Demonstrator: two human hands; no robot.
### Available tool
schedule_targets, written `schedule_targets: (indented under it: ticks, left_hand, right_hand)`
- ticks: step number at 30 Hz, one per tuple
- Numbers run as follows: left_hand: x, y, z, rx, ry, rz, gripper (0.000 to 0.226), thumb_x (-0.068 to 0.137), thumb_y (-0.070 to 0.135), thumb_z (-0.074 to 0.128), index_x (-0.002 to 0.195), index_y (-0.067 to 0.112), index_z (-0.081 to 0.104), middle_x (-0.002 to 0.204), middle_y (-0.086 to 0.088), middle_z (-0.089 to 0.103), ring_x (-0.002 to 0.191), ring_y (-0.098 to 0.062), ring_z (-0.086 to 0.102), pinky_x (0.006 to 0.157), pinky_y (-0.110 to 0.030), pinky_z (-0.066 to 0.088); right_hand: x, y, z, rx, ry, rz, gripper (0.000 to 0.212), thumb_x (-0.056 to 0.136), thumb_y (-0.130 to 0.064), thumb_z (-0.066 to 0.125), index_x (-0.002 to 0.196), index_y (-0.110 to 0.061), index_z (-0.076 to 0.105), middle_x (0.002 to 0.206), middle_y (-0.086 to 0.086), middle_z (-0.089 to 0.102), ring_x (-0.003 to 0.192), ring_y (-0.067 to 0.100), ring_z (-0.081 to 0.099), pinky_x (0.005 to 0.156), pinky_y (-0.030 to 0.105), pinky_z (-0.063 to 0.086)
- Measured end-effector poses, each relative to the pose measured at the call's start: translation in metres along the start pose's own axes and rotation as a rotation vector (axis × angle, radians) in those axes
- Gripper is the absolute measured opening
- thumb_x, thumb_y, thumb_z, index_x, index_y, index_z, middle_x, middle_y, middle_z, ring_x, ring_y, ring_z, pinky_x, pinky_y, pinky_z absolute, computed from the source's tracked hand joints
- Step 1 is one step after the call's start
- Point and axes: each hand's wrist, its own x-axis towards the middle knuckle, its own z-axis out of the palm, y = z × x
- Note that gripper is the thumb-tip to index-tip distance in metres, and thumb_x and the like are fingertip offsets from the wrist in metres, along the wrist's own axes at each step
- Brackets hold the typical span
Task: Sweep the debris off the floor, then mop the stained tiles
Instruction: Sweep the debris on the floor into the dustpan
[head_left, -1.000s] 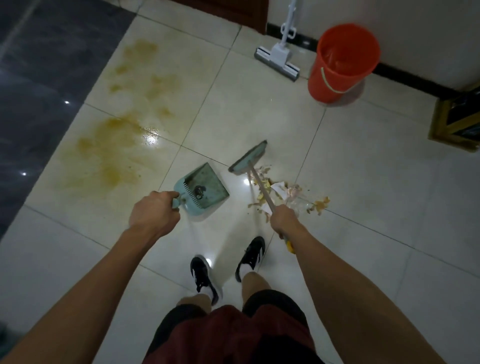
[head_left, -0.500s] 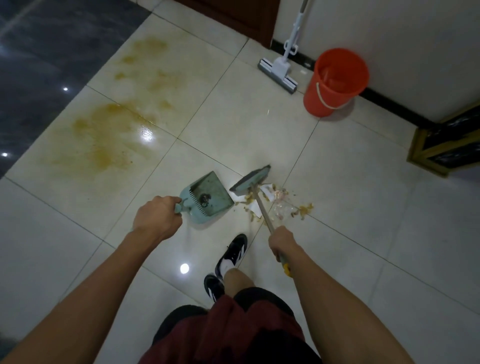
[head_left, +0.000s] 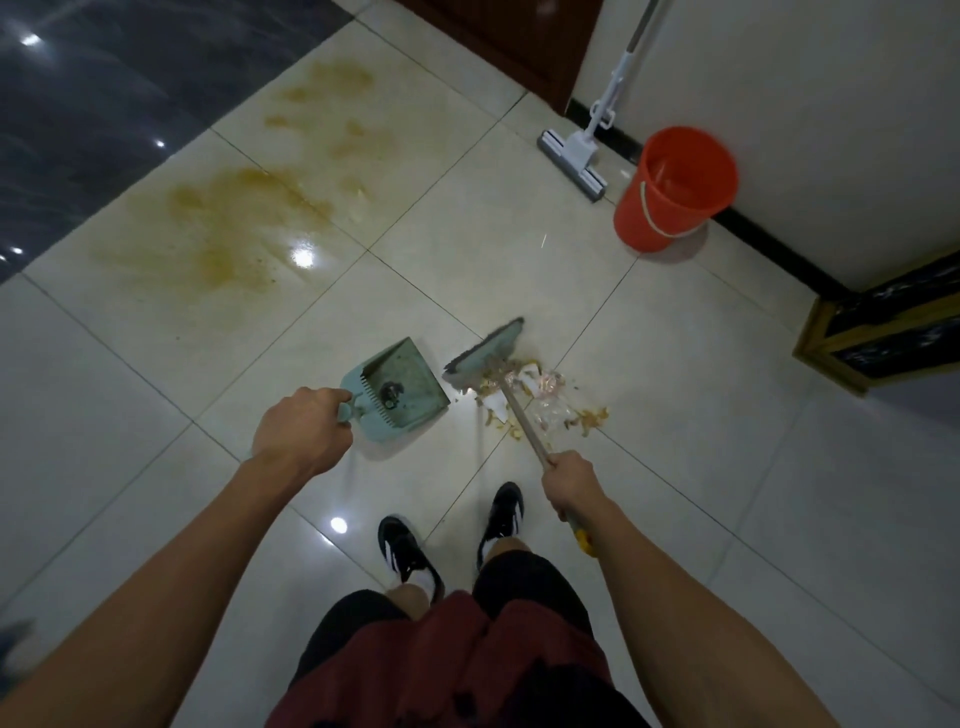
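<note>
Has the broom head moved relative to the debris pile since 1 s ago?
Yes. The broom head now sits against the debris pile's dustpan side, closer to the dustpan mouth than before.

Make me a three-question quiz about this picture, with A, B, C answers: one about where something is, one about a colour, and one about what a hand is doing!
1. Where is the mop?
A. In the bucket
B. On the floor by the wall, beside the bucket
C. In the right hand

2. What colour is the bucket?
A. Orange
B. Blue
C. White

3. What is the left hand doing?
A. Hanging idle
B. Pressing flat on the floor
C. Gripping the dustpan handle

Answers:
1. B, its head lies on the tiles left of the bucket, and its pole leans at the wall.
2. A, it is bright orange all over.
3. C, its fingers curl round the handle while the right hand holds the broom at the debris.
</note>
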Motion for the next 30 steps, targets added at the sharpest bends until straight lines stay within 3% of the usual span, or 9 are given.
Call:
schedule_targets:
  ticks: [2, 5, 12, 15, 17, 21, 24, 30]
  left_hand:
    - [-0.011, 0.005, 0.005, -0.015, -0.004, -0.042, 0.037, 0.085, 0.025, 0.056, 0.119, 0.033, 0.069, 0.087, -0.003, 0.067, 0.072, -0.026, 0.063, 0.065, -0.033, 0.056]
    - [-0.03, 0.013, 0.014, -0.033, -0.014, -0.128, 0.036, 0.085, 0.025, 0.056, 0.118, 0.034, 0.069, 0.084, -0.002, 0.066, 0.069, -0.024, 0.063, 0.065, -0.035, 0.058]
    - [-0.07, 0.045, 0.043, -0.082, -0.045, -0.294, 0.037, 0.089, 0.025, 0.057, 0.124, 0.035, 0.066, 0.081, 0.001, 0.065, 0.066, -0.019, 0.061, 0.064, -0.035, 0.059]
    - [-0.085, 0.06, 0.054, -0.087, -0.051, -0.333, 0.036, 0.089, 0.025, 0.057, 0.123, 0.034, 0.066, 0.083, 0.0, 0.065, 0.066, -0.018, 0.061, 0.064, -0.035, 0.059]
    - [-0.091, 0.068, 0.06, -0.087, -0.068, -0.34, 0.036, 0.089, 0.024, 0.056, 0.122, 0.033, 0.067, 0.086, -0.001, 0.066, 0.069, -0.02, 0.062, 0.066, -0.035, 0.059]
    - [-0.099, 0.086, 0.068, -0.096, -0.084, -0.334, 0.034, 0.086, 0.024, 0.058, 0.118, 0.032, 0.068, 0.086, -0.001, 0.066, 0.072, -0.022, 0.063, 0.069, -0.036, 0.059]
    - [-0.101, 0.097, 0.074, -0.1, -0.087, -0.318, 0.034, 0.085, 0.023, 0.058, 0.116, 0.032, 0.069, 0.085, 0.0, 0.065, 0.072, -0.022, 0.063, 0.07, -0.035, 0.059]
    - [-0.115, 0.113, 0.092, -0.148, -0.068, -0.266, 0.038, 0.083, 0.025, 0.058, 0.118, 0.034, 0.068, 0.084, 0.001, 0.065, 0.07, -0.021, 0.063, 0.068, -0.037, 0.06]
  right_hand:
    - [0.006, -0.001, -0.006, -0.015, -0.01, -0.061, 0.035, 0.099, -0.01, 0.042, 0.127, -0.001, 0.062, 0.105, 0.019, 0.067, 0.087, 0.036, 0.068, 0.071, 0.04, 0.061]
    - [0.018, -0.006, -0.012, -0.069, -0.042, -0.14, 0.035, 0.099, -0.014, 0.044, 0.128, -0.004, 0.063, 0.106, 0.017, 0.067, 0.09, 0.035, 0.068, 0.077, 0.045, 0.061]
    - [0.049, -0.004, -0.03, -0.261, -0.157, -0.257, 0.034, 0.102, -0.015, 0.041, 0.126, -0.003, 0.061, 0.108, 0.019, 0.066, 0.089, 0.034, 0.065, 0.073, 0.038, 0.056]
    - [0.059, 0.01, -0.041, -0.347, -0.181, -0.263, 0.031, 0.1, -0.011, 0.043, 0.122, -0.004, 0.062, 0.103, 0.016, 0.063, 0.083, 0.03, 0.062, 0.068, 0.035, 0.051]
    - [0.062, 0.022, -0.049, -0.424, -0.193, -0.234, 0.031, 0.099, -0.009, 0.043, 0.124, -0.006, 0.061, 0.107, 0.016, 0.064, 0.089, 0.032, 0.065, 0.068, 0.034, 0.051]
    - [0.061, 0.052, -0.063, -0.491, -0.17, -0.167, 0.032, 0.098, -0.009, 0.044, 0.127, -0.006, 0.058, 0.117, 0.016, 0.063, 0.101, 0.033, 0.066, 0.075, 0.033, 0.052]
    - [0.058, 0.074, -0.069, -0.525, -0.131, -0.144, 0.032, 0.098, -0.011, 0.046, 0.127, -0.008, 0.059, 0.118, 0.013, 0.062, 0.101, 0.029, 0.065, 0.083, 0.036, 0.056]
    - [0.037, 0.113, -0.078, -0.575, -0.042, -0.12, 0.03, 0.097, -0.015, 0.048, 0.125, -0.01, 0.061, 0.115, 0.012, 0.064, 0.097, 0.029, 0.067, 0.082, 0.036, 0.057]
